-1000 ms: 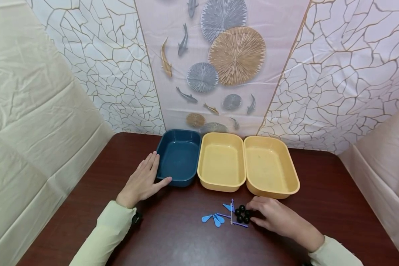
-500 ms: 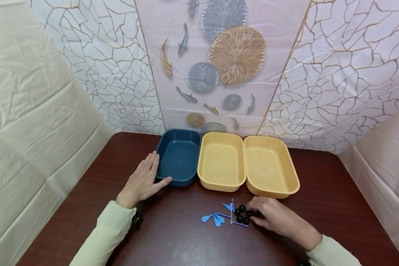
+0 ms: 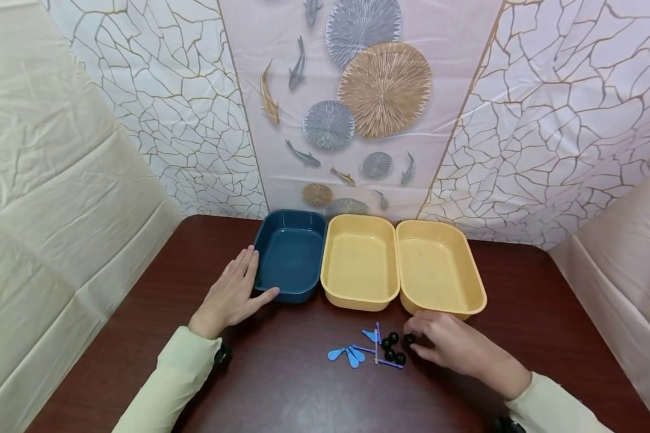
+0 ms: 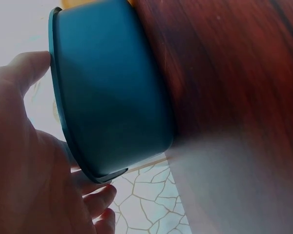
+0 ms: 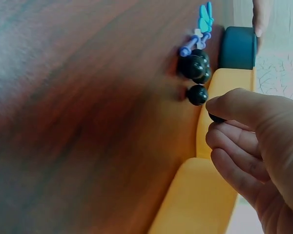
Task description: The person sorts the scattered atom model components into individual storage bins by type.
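Note:
My left hand (image 3: pixel 230 296) lies with straight fingers along the left rim of a dark blue bin (image 3: pixel 290 258). In the left wrist view its thumb (image 4: pixel 33 66) touches the rim. My right hand (image 3: pixel 455 349) pinches a glossy black ball (image 5: pixel 216 118) between thumb and fingers, which cover most of it in the right wrist view. Several more black balls (image 3: pixel 390 355) lie just left of that hand on the table. Beside them are thin purple sticks (image 3: pixel 364 349), a pale stick (image 3: pixel 376 349) and several blue teardrop-shaped pieces (image 3: pixel 353 359).
Two yellow bins stand right of the blue one: a middle bin (image 3: pixel 360 300) and a right bin (image 3: pixel 444 310), whose front edge is close to my right hand. All rest on a dark brown table (image 3: pixel 281 379). A patterned cloth (image 3: pixel 379 180) hangs behind.
My right hand has drawn one black ball slightly right and away from the cluster, and now pinches it. The left hand stays on the blue bin's rim.

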`<state>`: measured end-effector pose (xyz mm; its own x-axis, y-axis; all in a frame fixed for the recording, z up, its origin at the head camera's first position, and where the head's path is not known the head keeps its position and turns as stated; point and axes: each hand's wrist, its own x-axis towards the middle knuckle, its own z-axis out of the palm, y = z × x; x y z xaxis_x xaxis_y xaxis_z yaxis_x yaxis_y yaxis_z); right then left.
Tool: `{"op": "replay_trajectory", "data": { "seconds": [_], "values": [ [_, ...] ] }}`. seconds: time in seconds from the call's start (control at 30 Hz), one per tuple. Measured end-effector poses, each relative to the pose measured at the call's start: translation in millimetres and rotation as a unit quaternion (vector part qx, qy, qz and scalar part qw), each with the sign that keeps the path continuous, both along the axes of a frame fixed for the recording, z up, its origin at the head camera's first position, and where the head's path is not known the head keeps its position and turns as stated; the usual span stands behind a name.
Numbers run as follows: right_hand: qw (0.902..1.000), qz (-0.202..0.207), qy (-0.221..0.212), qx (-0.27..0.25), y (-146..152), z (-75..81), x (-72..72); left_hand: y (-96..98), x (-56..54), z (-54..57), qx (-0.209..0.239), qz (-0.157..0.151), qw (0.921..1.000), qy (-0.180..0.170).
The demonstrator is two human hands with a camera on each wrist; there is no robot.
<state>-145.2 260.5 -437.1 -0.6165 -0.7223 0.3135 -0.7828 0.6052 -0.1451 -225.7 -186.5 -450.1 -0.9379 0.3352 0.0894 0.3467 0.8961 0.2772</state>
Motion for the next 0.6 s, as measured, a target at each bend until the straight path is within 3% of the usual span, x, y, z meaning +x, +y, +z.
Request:
{"op": "replay_trajectory", "data": {
  "seconds": [0.17,0.43,0.6],
  "values": [
    [0.9995,-0.007,-0.024,0.019,-3,17.2,-2.0,0.3,0.4,-0.5,-0.001,0.0,1.0,0.002],
    [0.9992,0.027,-0.007,0.028,-13,47.8,-12.6,0.8,1.1,0.3,0.002,0.0,1.0,0.005],
    [0.9982,0.03,-0.02,0.047,-24,64.2,-21.6,0.7,0.9,0.5,0.001,-0.002,1.0,0.005]
  ]
}}
